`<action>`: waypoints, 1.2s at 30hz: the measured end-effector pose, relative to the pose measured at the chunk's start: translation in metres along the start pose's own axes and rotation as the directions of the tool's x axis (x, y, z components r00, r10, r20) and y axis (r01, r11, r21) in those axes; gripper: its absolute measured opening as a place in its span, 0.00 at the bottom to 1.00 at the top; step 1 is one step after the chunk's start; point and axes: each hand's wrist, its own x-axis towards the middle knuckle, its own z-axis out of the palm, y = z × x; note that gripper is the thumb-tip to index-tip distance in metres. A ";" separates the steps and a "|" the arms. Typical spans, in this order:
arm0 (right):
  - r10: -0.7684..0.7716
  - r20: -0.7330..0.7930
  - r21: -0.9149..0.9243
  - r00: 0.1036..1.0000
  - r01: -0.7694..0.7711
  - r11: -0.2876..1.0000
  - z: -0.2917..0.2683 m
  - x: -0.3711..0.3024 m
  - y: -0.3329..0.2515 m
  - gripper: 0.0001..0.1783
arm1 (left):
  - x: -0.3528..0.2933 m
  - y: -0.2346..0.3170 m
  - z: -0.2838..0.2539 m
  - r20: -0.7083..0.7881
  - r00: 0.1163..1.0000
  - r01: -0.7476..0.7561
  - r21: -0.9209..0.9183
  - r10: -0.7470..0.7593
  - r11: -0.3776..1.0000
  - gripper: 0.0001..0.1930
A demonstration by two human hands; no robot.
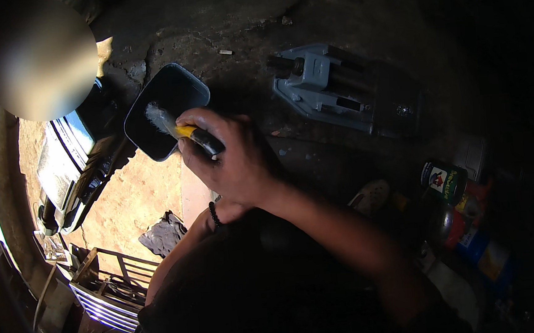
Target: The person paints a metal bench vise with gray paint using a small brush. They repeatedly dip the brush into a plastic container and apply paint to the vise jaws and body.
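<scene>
My right hand [235,153] is closed around the black and yellow handle of a paintbrush [185,132]. The brush's pale, wet-looking bristles point down into a dark tub [194,85] with rounded corners. From the lower left my left forearm reaches up, a dark beaded bracelet at the wrist. Only the back part of my left hand [231,208] shows; its fingers are hidden behind my right hand and wrist. To the right of the tub a blue-grey metal casting [320,82] with slots and a thick bolt lies on the dark ground, apart from both hands.
A black and white machine-like object [68,155] stands left of the tub. Below it is a slatted metal frame [106,301]; a dark crumpled rag [163,234] lies nearby. At the right are a green-labelled can [444,180] and a blue and yellow container [485,256].
</scene>
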 end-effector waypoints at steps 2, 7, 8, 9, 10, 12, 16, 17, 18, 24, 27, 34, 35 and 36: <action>-0.038 0.062 -0.216 0.997 0.051 0.975 0.022 0.013 0.011 0.13 | -0.003 -0.004 -0.001 -0.012 1.000 -0.022 0.018 0.022 1.000 0.23; -0.007 0.293 -0.482 0.956 0.155 0.862 0.059 0.043 0.042 0.10 | -0.014 0.022 0.002 -0.026 0.998 0.048 -0.133 -0.052 0.990 0.23; 0.061 0.347 -0.558 0.936 0.154 0.815 0.066 0.048 0.047 0.10 | -0.018 0.030 0.002 -0.026 0.994 0.096 -0.215 -0.104 0.972 0.23; 0.038 0.348 -0.581 0.937 0.184 0.793 0.072 0.053 0.051 0.11 | -0.020 0.037 0.003 -0.020 0.988 0.142 -0.296 -0.155 0.944 0.23; 0.077 0.372 -0.614 0.925 0.183 0.768 0.077 0.057 0.055 0.12 | -0.020 0.043 0.003 -0.001 0.990 0.134 -0.320 -0.142 0.938 0.23; 0.145 0.412 -0.646 0.900 0.176 0.743 0.082 0.062 0.060 0.13 | -0.021 0.052 0.001 0.023 0.992 0.128 -0.355 -0.128 0.926 0.22; 0.179 0.393 -0.684 0.902 0.157 0.713 0.076 0.067 0.058 0.11 | -0.019 0.056 0.000 0.026 0.994 0.106 -0.315 -0.103 0.943 0.22; 0.187 0.366 -0.675 0.912 0.122 0.728 0.072 0.067 0.055 0.11 | -0.019 0.056 0.001 0.026 0.996 0.089 -0.325 -0.086 0.941 0.22; 0.238 0.353 -0.676 0.905 0.071 0.733 0.066 0.066 0.052 0.11 | -0.020 0.056 0.002 -0.007 0.998 0.052 -0.284 -0.056 0.957 0.22; 0.022 0.044 -0.361 0.999 -0.005 0.933 0.004 0.048 0.028 0.11 | -0.058 0.049 -0.020 -0.246 0.969 -0.036 -0.165 -0.005 0.986 0.23; 0.170 0.020 -0.272 0.985 -0.158 0.949 -0.022 0.046 0.017 0.10 | -0.093 0.041 -0.059 -0.739 0.674 0.058 0.077 0.018 0.995 0.36; 0.397 0.116 -0.043 0.910 -0.395 0.918 -0.056 0.067 0.003 0.13 | -0.084 0.057 -0.139 -0.647 0.448 0.066 0.712 0.617 0.699 0.85; 0.418 0.125 -0.038 0.900 -0.417 0.908 -0.057 0.068 0.003 0.13 | -0.077 0.062 -0.142 -0.647 0.448 0.017 0.696 0.617 0.718 0.84; 0.402 0.150 -0.009 0.903 -0.406 0.914 -0.058 0.069 0.004 0.12 | -0.071 0.067 -0.143 -0.631 0.442 -0.044 0.695 0.638 0.718 0.84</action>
